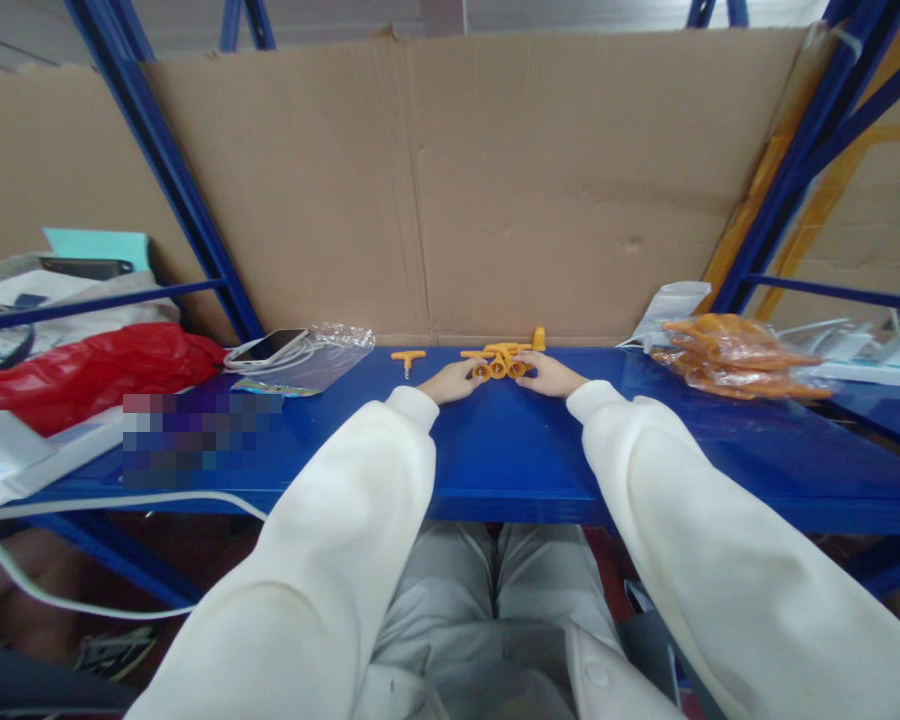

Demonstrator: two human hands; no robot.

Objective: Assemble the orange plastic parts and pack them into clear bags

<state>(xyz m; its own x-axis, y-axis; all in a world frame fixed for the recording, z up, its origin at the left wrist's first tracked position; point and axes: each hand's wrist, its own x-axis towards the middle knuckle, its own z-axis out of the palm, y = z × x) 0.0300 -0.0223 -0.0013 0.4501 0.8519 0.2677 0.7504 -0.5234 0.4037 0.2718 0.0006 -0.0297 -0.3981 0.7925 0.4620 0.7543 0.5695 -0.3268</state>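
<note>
Head view: your left hand (454, 383) and right hand (549, 376) meet near the far side of a blue metal table (517, 450), both in white sleeves. Left grip mostly closed, fingers bent around the outer left member of a row of three orange plastic T-handled pieces (499, 362) with round, hollow ends. Right grip much the same, curled on the outer right member. Middle piece sits between the two, beside its neighbours; you have the row flanked from either side. Round open ends face you, crossbars point away. How hard either grip presses, cannot tell.

Just left of your left hand, apart from the row: an orange T-handle with a spiral metal shaft (408, 360), lying flat. Behind your right hand, a small orange plastic piece (539, 338) stands near the brown cardboard panel (607, 190).

Far right, well apart from your grip: orange items in clear plastic bags (735, 355), stacked. Left side: a clear flat plastic bag (345, 352), a phone with a white cable (279, 346), then a crumpled red plastic bag (112, 365).
</note>
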